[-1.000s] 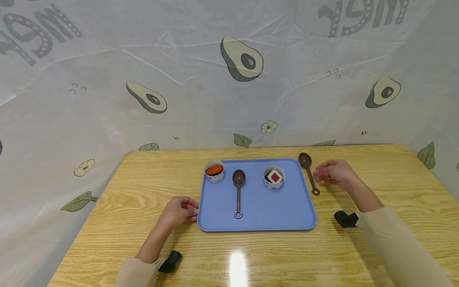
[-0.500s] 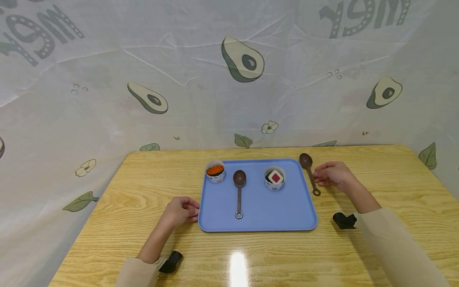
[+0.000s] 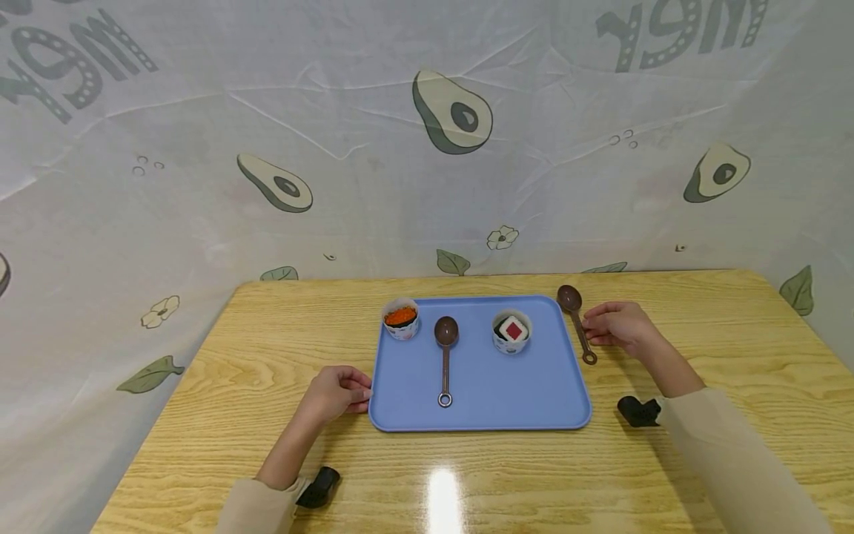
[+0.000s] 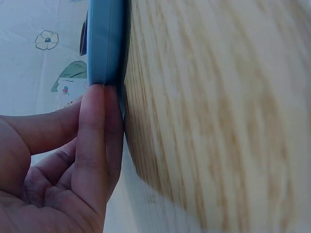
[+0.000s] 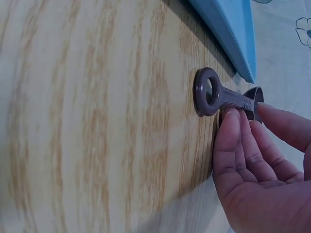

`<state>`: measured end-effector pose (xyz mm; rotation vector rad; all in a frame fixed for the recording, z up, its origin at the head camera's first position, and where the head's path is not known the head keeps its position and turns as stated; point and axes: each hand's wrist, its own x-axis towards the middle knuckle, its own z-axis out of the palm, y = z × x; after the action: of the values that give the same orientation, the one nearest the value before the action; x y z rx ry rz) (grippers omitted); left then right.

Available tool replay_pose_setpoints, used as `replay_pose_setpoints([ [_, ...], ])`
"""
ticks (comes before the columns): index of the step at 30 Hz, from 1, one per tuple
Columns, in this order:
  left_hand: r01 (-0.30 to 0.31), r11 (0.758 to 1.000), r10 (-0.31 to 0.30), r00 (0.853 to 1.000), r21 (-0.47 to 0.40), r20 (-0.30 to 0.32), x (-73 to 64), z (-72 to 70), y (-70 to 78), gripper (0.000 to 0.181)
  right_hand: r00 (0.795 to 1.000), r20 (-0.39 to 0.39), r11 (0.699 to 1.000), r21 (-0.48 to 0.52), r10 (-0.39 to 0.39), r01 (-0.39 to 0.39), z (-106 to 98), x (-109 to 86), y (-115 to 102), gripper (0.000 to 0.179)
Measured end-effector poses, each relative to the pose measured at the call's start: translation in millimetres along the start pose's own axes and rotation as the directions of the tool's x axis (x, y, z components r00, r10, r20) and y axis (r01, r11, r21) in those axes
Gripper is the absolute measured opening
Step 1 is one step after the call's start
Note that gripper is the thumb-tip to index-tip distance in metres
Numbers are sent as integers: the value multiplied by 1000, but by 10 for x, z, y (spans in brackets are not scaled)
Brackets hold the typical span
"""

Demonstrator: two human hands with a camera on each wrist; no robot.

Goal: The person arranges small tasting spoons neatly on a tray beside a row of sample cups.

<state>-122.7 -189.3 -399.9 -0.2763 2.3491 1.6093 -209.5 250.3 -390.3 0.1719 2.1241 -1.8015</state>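
Spoon [image 3: 577, 323], the brown one off the tray, is lying on the wooden table [image 3: 253, 356] just beside the right rim of the blue tray [image 3: 507, 397], bowl toward the wall and ring-ended handle toward the person. It is looking like moulded plastic: light, stiff, smooth enough to skid on the glossy tabletop, and not fragile. The slim handle is lying almost flat on the wood, so the best hold is probably a pinch across the handle near its middle, or a fingertip hooked at the ring [image 5: 208, 92]. The right hand [image 3: 617, 325] is resting right next to it with fingers relaxed and nearly straight; in the right wrist view the fingertips [image 5: 228, 121] are touching or all but touching the handle, gripping nothing yet. The left hand [image 3: 336, 391] is pressing its fingers [image 4: 95, 126] against the tray's left edge, thumb side hidden, so I cannot tell whether it is truly pinching the rim. On the tray a second brown spoon [image 3: 444, 354] is lying between two small cups [image 3: 401, 319] of toy food. Mirrored grey lettering is showing on the avocado-print backdrop [image 3: 454, 111], too cropped to read reliably; the spoon is carrying no visible label.
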Motion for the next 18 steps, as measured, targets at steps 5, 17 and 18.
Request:
replay_pose_setpoints([
  [5,5,1000,-5,1000,-5,1,-8,-1,10,11,1000,-12,1000,-22,10,-10,17,3,-13,30],
  [17,19,1000,-19,1000,-16,1,-6,2,17,12,1000,-22,998,-65,4,-5,44,36,-40,28],
  [18,17,1000,-17,1000,-15,1,-7,2,19,12,1000,-24,998,-70,6,-7,43,39,-39,27],
])
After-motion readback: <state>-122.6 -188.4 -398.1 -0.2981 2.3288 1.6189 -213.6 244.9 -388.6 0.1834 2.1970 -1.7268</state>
